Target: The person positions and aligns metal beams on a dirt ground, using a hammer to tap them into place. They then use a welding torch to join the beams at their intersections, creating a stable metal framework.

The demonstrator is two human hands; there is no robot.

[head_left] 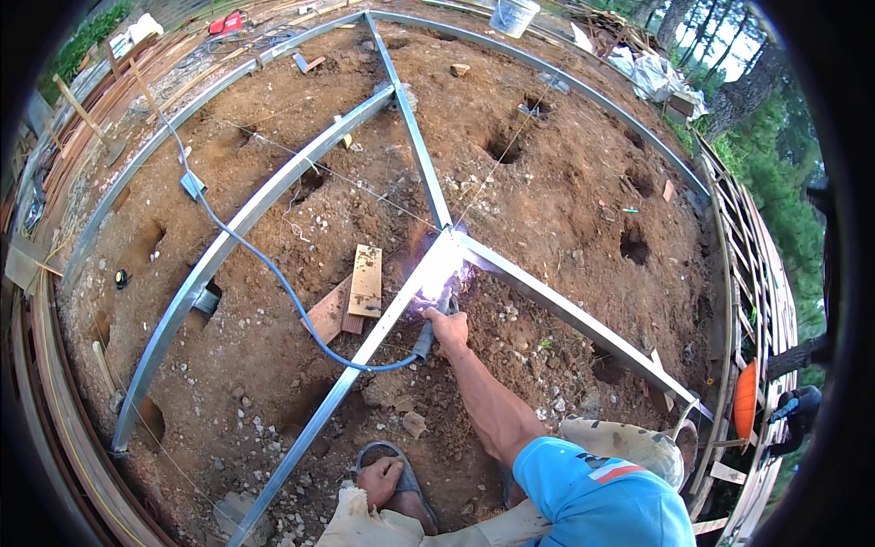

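My right hand (446, 330) grips a welding electrode holder (424, 343), its blue cable (273, 267) trailing off to the upper left. At its tip a glaring white-violet arc (440, 264) burns against the metal beam (365, 354), close to where several beams meet. The glare hides the electrode and the weld spot. Another beam (583, 321) runs from this joint to the lower right; a third (416, 137) goes to the far side. My left hand (379, 481) is curled closed over my sandalled left foot (415, 504); whatever its fingers hold, if anything, is hidden.
A curved metal beam (239, 219) crosses the left side. Wooden offcuts (365, 281) lie left of the joint. Holes (633, 246) pit the brown soil. Stacked planks (41, 392) line the left edge; an orange rounded object (746, 401) stands at right. A white bucket (515, 16) is far back.
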